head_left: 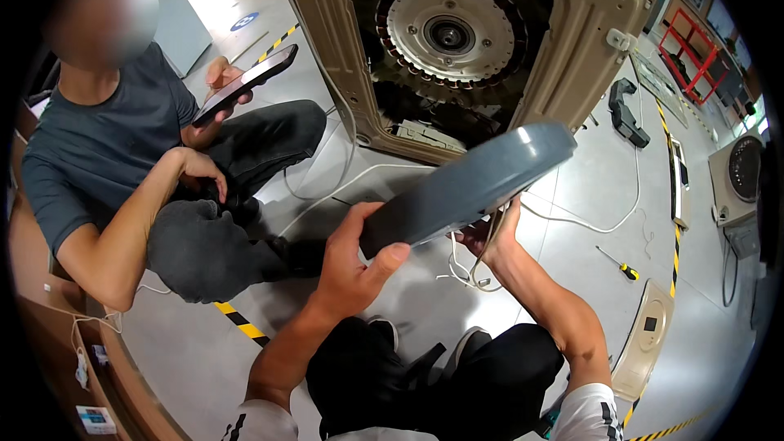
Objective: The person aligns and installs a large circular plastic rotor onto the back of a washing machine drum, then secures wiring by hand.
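Between my two hands a dark grey, round motor rotor [469, 184] is tilted, its smooth rim facing up. My left hand [355, 265] grips its lower left end, with the thumb at the near edge. Under the right part, my right hand [498, 237] is closed on it, though most of the fingers are hidden. White and beige wires [465, 265] dangle beside my right hand; whether it also holds them I cannot tell. Beyond the rotor stands a beige washing machine cabinet [314, 24] with its back opening exposed. Inside shows a round motor stator [449, 33] ringed with coils.
A person [106, 139] sits close on the left, holding a tablet [249, 82]. On the floor at right lie a screwdriver [618, 264], a beige panel [641, 335], a dark grey part [627, 114] and a white cable [600, 229]. Another washer [739, 180] stands far right.
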Action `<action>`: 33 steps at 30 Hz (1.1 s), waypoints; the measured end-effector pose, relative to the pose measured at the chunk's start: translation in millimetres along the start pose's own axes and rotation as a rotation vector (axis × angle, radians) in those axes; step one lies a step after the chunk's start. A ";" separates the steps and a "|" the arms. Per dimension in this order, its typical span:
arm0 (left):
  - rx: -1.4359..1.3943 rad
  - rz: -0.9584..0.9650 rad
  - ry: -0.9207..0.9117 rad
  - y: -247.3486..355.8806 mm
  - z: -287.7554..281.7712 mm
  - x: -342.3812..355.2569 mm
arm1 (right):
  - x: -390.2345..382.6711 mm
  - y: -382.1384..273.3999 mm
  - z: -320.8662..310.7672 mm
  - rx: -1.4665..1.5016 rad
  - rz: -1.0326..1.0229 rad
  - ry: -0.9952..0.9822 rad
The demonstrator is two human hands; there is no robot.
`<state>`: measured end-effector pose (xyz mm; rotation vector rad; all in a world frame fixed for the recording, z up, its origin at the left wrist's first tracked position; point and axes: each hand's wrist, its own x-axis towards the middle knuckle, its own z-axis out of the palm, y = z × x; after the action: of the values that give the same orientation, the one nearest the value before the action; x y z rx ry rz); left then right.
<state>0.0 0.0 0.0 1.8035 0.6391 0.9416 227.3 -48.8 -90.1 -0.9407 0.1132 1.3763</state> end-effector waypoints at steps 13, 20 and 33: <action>0.108 -0.003 0.110 7.4 9.2 4.0 | -7.1 2.1 -0.8 0.052 -0.001 0.085; 0.074 0.062 0.221 0.6 8.5 8.0 | -5.4 0.1 -1.4 0.006 0.057 0.145; -0.092 -0.050 0.312 -10.7 -2.2 9.7 | -10.8 3.6 12.0 -0.065 0.184 0.232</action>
<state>3.5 12.8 -6.2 1.5658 0.8160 1.2113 216.2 -50.1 -78.0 -1.1657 0.3398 1.4418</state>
